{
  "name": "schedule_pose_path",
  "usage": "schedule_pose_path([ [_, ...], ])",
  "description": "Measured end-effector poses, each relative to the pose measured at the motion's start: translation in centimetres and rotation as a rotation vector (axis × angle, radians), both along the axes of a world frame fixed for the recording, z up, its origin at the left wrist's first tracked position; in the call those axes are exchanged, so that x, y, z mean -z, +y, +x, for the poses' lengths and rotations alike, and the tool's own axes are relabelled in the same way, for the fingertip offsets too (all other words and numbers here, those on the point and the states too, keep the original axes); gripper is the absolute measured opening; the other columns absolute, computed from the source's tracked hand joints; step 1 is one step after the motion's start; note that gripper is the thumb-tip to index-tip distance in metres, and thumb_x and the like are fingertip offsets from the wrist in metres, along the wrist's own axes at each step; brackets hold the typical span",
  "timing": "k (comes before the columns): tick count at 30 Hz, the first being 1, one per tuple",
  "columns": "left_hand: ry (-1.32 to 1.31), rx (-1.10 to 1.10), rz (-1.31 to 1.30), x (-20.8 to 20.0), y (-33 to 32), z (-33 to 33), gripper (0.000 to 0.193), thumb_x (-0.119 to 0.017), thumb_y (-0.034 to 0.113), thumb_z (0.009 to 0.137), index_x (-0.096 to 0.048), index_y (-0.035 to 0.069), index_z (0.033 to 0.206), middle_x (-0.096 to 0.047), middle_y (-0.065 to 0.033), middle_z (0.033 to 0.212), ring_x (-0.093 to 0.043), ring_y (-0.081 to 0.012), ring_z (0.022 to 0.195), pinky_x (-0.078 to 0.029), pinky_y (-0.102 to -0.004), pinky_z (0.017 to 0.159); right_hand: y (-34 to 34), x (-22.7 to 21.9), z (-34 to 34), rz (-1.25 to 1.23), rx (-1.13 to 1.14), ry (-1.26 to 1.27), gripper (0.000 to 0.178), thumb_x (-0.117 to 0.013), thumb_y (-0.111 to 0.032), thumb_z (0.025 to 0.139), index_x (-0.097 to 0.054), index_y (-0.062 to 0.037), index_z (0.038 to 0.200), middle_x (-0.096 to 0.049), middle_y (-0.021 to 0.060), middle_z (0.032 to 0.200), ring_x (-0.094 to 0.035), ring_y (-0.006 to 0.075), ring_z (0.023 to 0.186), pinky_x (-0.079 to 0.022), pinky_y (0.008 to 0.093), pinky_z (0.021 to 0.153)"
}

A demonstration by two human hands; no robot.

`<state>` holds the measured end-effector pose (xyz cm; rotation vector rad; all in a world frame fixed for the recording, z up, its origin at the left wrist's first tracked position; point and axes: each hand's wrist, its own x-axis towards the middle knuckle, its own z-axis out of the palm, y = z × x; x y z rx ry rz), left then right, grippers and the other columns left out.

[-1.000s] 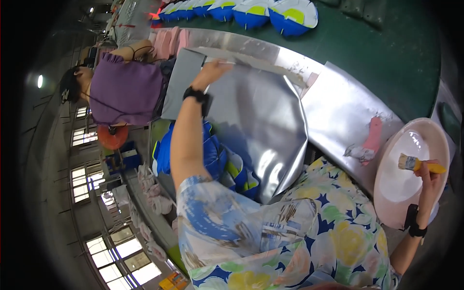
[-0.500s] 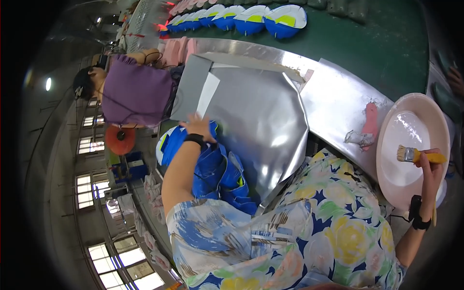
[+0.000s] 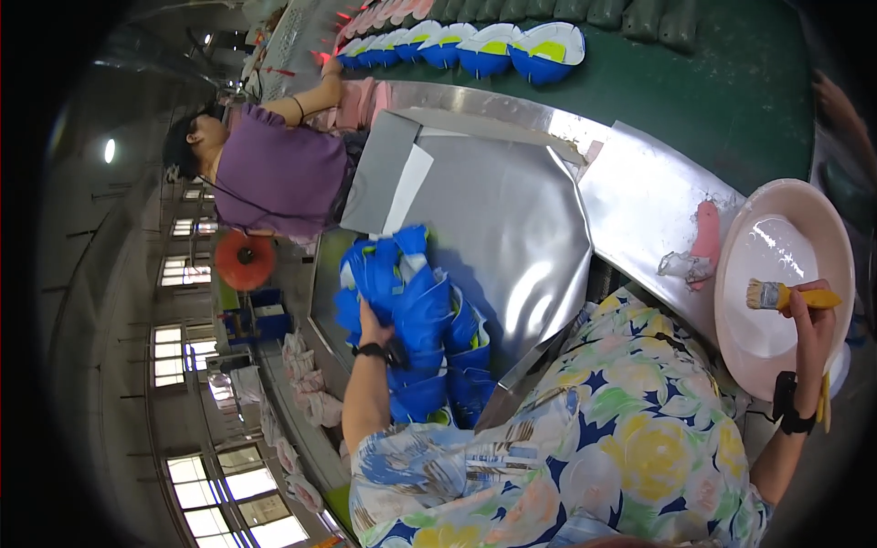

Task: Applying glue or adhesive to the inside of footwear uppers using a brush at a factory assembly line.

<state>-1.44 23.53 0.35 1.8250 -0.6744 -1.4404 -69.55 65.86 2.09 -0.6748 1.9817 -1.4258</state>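
A heap of blue shoe uppers [image 3: 425, 310] with white and yellow-green linings lies on the shiny metal-topped table in front of me. My left hand [image 3: 373, 324] is at the heap's left side, closed on some of the uppers, its fingertips partly hidden by them. In my right hand [image 3: 811, 320] is a paintbrush [image 3: 776, 296] with a yellow handle and pale bristles. It is held over a pale pink basin [image 3: 738, 338] whose inside is coated with white liquid.
Beyond the table runs a green conveyor belt [image 3: 713, 110] carrying a row of blue-and-white uppers [image 3: 548, 59] and dark pieces. A pink insole-shaped piece [image 3: 705, 233] lies beside the basin. A co-worker in purple [image 3: 279, 178] is at the far left, reaching toward the belt.
My left hand has moved nearer and down the heap's left side, and the uppers have shifted and bunched up. My right hand stays over the basin. The co-worker's arm has extended toward the belt.
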Motion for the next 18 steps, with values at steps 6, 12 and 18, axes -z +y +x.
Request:
schedule_pose_path([
  [6, -0.368, 0.182, -0.050, 0.3, -7.9, -13.3, 0.043, -0.072, 0.037, 0.087, -0.055, 0.006, 0.110, -0.063, -0.0149, 0.093, -0.064, -0.0228, 0.066, -0.053, -0.0382, 0.047, 0.6, -0.4, 0.2, -0.072, 0.024, -0.028, 0.013, -0.063, -0.015, 0.096, -0.057, -0.0033, 0.097, -0.060, 0.0039, 0.084, -0.056, 0.0089, 0.077, -0.044, 0.0226, 0.072],
  [12, -1.624, 1.095, -0.757, -5.7, -10.5, -27.6, 0.044, -0.068, 0.039, 0.076, -0.067, -0.004, 0.088, -0.066, -0.0241, 0.093, -0.061, -0.0418, 0.091, -0.049, -0.0488, 0.083, 1.8, -1.6, 1.5, -0.058, 0.115, -0.015, 0.012, -0.064, -0.012, 0.094, -0.056, -0.0041, 0.098, -0.061, 0.0037, 0.087, -0.058, 0.0087, 0.079, -0.047, 0.0226, 0.073],
  [18, -0.445, 1.397, -0.625, -13.7, -3.5, -41.3, 0.029, -0.071, 0.017, 0.084, -0.062, -0.002, 0.105, -0.066, -0.0119, 0.105, -0.061, -0.0218, 0.102, -0.048, -0.0351, 0.089, 2.3, -1.0, 1.8, -0.050, 0.165, -0.003, 0.016, -0.066, -0.013, 0.092, -0.058, -0.0012, 0.098, -0.063, 0.0051, 0.086, -0.062, 0.0114, 0.077, -0.050, 0.0259, 0.070],
])
